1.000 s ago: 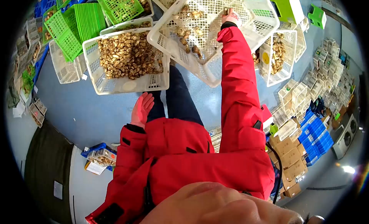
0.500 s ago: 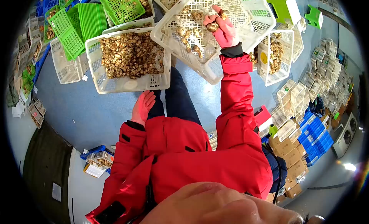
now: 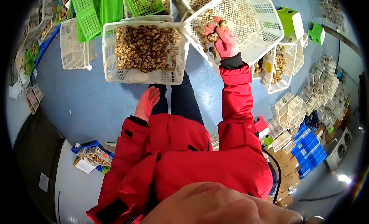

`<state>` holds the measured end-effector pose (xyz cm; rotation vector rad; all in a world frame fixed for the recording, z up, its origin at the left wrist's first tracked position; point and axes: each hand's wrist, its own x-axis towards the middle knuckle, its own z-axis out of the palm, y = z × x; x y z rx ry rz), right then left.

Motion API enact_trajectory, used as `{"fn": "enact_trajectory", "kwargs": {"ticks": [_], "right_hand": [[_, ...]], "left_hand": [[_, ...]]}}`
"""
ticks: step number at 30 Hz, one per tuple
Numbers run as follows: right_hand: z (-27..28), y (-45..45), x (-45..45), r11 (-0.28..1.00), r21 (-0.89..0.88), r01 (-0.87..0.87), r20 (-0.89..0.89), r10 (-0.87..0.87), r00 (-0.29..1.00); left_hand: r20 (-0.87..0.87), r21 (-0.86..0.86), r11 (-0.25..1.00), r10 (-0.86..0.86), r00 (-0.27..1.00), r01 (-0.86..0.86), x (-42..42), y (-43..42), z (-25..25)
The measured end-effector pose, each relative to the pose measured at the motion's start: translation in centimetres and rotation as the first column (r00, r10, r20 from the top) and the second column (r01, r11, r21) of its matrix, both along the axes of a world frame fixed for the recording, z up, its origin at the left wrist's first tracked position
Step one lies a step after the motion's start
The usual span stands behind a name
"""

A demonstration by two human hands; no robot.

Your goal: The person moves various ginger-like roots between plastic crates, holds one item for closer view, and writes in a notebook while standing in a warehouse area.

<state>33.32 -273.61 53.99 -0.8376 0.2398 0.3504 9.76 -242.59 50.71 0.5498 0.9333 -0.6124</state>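
Note:
My right hand [image 3: 226, 41] is over a white mesh crate [image 3: 265, 22], fingers curled round a few brown-and-cream lumps [image 3: 213, 37] that look like mushrooms; their exact kind is unclear. More loose pieces lie in that crate near my fingers, partly hidden by them. My left hand [image 3: 147, 102] is low, in front of my leg, its fingers stretched out and holding nothing. Just beyond it stands a second white crate [image 3: 109, 77], spread with a thick layer of similar brown pieces [image 3: 144, 47]. Both hands wear pinkish gloves.
Green baskets [image 3: 87, 16] are stacked at the upper left. A white crate with brown pieces [image 3: 280, 64] stands right of my right arm, near a green stool [image 3: 289, 22]. Blue crates [image 3: 309, 149] and cardboard boxes [image 3: 286, 168] are at the lower right.
My view has shifted, so the full crate appears further right and higher. My right hand, with the brown lumps, has come lower against the tilted crate. My left hand stays low and open.

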Motion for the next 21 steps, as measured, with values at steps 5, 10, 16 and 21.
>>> {"fn": "enact_trajectory", "kwargs": {"ticks": [5,10,16,21], "right_hand": [[-1.6,3.9,-2.4,0.980,-0.087,-0.176,0.041,0.180,0.983],[-4.8,5.1,-4.5,0.952,0.098,-0.289,-0.065,0.296,0.953],[-1.9,13.0,-7.9,0.952,0.142,-0.270,-0.147,0.290,0.946],[-1.8,20.1,-14.2,0.914,-0.052,-0.401,-0.239,0.379,0.894]], "left_hand": [[0.018,0.011,1.000,0.025,1.000,-0.026,-1.0,1.9,0.5],[0.024,0.004,0.999,0.031,0.999,-0.031,-1.4,3.3,0.5],[0.075,-0.025,1.000,-0.005,0.997,0.007,-0.6,4.5,1.3],[0.121,-0.090,0.996,0.019,0.993,-0.008,-0.3,4.7,2.1]]}}
